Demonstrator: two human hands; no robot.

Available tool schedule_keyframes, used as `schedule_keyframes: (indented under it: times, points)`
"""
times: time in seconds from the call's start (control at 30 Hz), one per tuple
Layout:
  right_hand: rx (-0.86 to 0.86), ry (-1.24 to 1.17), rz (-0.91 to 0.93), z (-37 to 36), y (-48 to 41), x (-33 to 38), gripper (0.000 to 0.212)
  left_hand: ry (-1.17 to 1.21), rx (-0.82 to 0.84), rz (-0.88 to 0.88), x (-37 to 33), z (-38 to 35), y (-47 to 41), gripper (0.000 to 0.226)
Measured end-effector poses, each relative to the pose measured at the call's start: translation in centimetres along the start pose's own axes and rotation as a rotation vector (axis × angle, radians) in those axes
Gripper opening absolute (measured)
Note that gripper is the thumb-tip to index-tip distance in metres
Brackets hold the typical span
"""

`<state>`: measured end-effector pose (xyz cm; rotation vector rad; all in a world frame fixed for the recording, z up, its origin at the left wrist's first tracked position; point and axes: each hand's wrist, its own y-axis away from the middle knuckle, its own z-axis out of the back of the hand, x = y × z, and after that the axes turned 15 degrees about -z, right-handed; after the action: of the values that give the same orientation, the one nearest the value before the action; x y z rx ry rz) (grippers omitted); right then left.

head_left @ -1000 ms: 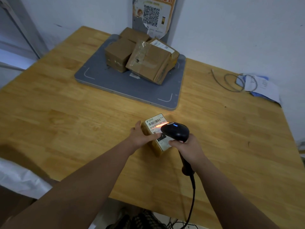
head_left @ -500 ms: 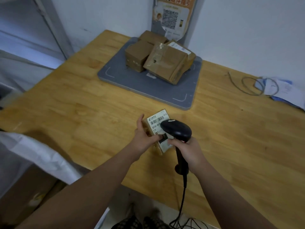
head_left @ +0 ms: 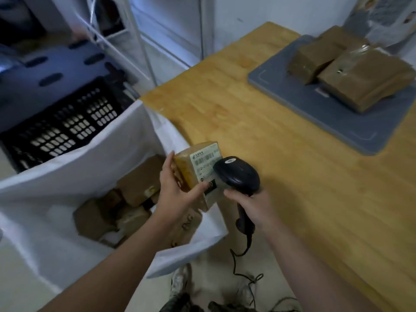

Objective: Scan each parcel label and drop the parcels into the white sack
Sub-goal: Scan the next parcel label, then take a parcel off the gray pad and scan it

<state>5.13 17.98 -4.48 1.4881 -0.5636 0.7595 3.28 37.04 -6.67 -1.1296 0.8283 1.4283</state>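
The left hand (head_left: 177, 197) gripped the small parcel (head_left: 191, 170), fingers up its side and thumb on the label face, holding it over the rim of the white sack (head_left: 78, 172) beside the table (head_left: 292, 176). The right hand (head_left: 254, 210) was wrapped round the handle of the scanner (head_left: 238, 174), whose head sat just beside the label.

Small brown parcel (head_left: 191, 174) is up off the desk (head_left: 281, 154), gripped in the left hand (head_left: 177, 194), tilted, right over the near edge of the white sack (head_left: 67, 176). Its white label (head_left: 206, 164) faces up, barcode showing, print too blurred to read. The black scanner (head_left: 238, 174), held in the right hand (head_left: 252, 208), sits just beside the label. The sack gapes open beside the desk, several brown parcels (head_left: 139, 183) heaped inside. Far back, two more taped parcels (head_left: 364, 79) lie touching on a grey pad (head_left: 337, 122).
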Motion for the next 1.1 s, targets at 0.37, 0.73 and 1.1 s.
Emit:
schedule_keyframes:
  times: [0.37, 0.73, 1.1]
  points:
    - [-0.023, 0.185, -0.103, -13.5, -2.0, -5.3, 0.017, -0.699, 0.544, 0.259, 9.6, 14.8, -0.1, 0.109]
    - [-0.074, 0.257, -0.110, -17.6, -3.2, -9.0, 0.031, -1.115, 1.206, 0.281, 16.9, 15.4, 2.8, 0.086]
    - [-0.279, 0.277, -0.148, -14.9, -3.3, -7.7, 0.008, -1.075, 0.927, -0.223, 11.7, 9.8, -2.4, 0.042]
